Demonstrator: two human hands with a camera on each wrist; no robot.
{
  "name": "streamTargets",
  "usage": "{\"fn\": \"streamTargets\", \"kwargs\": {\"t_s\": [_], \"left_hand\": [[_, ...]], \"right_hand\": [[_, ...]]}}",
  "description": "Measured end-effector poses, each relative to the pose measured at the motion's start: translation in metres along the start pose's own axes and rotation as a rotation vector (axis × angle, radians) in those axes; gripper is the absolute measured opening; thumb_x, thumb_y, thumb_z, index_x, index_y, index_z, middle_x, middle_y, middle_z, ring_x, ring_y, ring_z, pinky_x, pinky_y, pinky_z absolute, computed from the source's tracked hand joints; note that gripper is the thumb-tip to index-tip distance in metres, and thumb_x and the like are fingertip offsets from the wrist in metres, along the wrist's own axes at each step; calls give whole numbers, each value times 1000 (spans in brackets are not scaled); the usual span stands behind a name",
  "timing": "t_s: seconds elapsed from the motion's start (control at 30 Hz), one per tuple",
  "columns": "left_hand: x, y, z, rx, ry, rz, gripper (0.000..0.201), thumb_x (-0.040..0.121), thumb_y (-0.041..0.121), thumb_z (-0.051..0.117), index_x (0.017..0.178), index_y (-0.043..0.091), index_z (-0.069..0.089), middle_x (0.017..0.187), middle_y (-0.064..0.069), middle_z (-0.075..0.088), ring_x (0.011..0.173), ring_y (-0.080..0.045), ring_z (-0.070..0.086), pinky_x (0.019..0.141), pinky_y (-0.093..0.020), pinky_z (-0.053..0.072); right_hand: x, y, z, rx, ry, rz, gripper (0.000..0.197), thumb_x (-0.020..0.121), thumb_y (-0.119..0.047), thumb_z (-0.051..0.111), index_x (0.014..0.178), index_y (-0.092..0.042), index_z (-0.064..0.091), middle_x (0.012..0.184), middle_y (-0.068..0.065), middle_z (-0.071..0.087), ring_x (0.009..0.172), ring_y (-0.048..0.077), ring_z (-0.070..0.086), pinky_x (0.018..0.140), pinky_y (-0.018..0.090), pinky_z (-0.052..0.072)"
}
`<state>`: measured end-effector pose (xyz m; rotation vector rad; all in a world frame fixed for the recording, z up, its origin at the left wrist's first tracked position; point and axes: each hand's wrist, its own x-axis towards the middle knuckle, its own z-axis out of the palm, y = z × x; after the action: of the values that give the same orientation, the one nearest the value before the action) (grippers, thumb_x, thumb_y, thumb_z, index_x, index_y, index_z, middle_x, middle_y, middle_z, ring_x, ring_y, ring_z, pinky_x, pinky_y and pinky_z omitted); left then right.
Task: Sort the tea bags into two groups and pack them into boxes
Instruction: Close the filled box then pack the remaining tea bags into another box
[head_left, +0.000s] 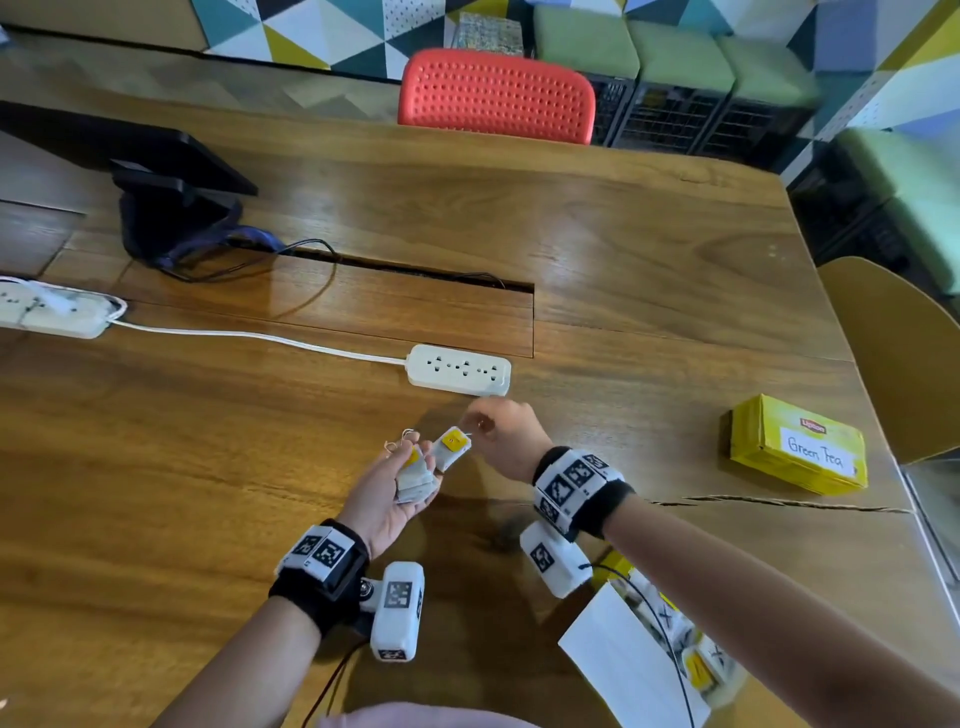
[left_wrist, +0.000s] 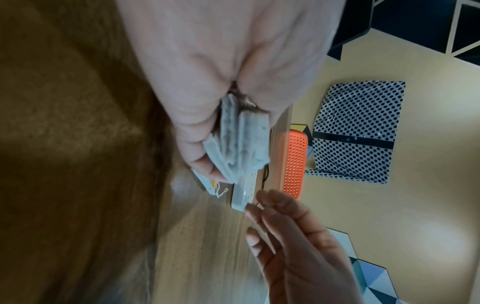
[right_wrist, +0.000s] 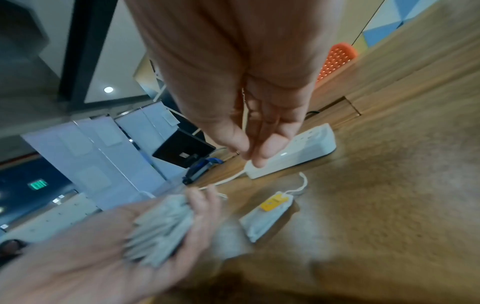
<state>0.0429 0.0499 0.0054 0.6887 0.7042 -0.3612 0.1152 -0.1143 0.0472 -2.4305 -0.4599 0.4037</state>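
Hands: left hand (head_left: 387, 501) palm-up, gripping stack of tea bags (head_left: 415, 480); right hand (head_left: 506, 441) fingertips pinched together, can't tell if holding anything. Single yellow-tagged tea bag (head_left: 453, 448) btw them.

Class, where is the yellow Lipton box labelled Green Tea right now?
In the head view the yellow Lipton box lies on the wooden table near its right edge, to the right of the right hand and the white power strip.
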Motion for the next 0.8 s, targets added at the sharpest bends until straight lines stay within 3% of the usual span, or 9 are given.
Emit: {"fn": "streamTargets", "kwargs": {"t_s": [0.1,0.23,0.4,0.5,0.67,0.8], "left_hand": [[0,0,-3,16,1,40,14,96,13,53,108,18,57,94,-2,68,72,-10,67,67,-31,57],[0,-2,-1,57,42,72,15,97,12,51,110,17,58,93,-3,68,72,-11,66,74,-35,51],[-2,-2,-1,95,54,91,16,97,13,51,110,17,59,93,-3,67,78,-14,63,68,-31,52],[-2,-1,-2,81,70,98,17,97,14,51,112,17,59,95,-2,67,79,-13,63,63,-29,54],[0,-2,0,67,123,115,16,97,15,52,111,16,60,97,-3,66,84,-15,61,76,-35,49],[2,0,4,106,161,119,12,99,17,51,104,17,61,95,-3,64,83,-15,60,75,-34,48]], "right_hand": [[20,14,15,-142,-119,76,22,91,-10,53,111,-8,63,112,10,57,100,26,58,88,28,44],[30,18,39,-309,-220,174,43,87,-32,65,122,-9,55,124,10,45,115,28,50,97,41,46],[34,15,46,-193,-180,323,43,80,-31,74,111,-8,54,113,11,57,105,27,56,78,32,48],[35,15,38,-163,-256,398,47,76,-30,79,114,-8,61,111,9,62,102,24,60,77,30,52],[27,15,22,-235,-378,288,40,77,-25,78,112,-11,64,119,8,56,109,26,55,90,33,49],[14,7,7,-123,-341,163,17,82,-13,70,97,-8,64,96,2,61,93,18,57,76,23,44]]}}
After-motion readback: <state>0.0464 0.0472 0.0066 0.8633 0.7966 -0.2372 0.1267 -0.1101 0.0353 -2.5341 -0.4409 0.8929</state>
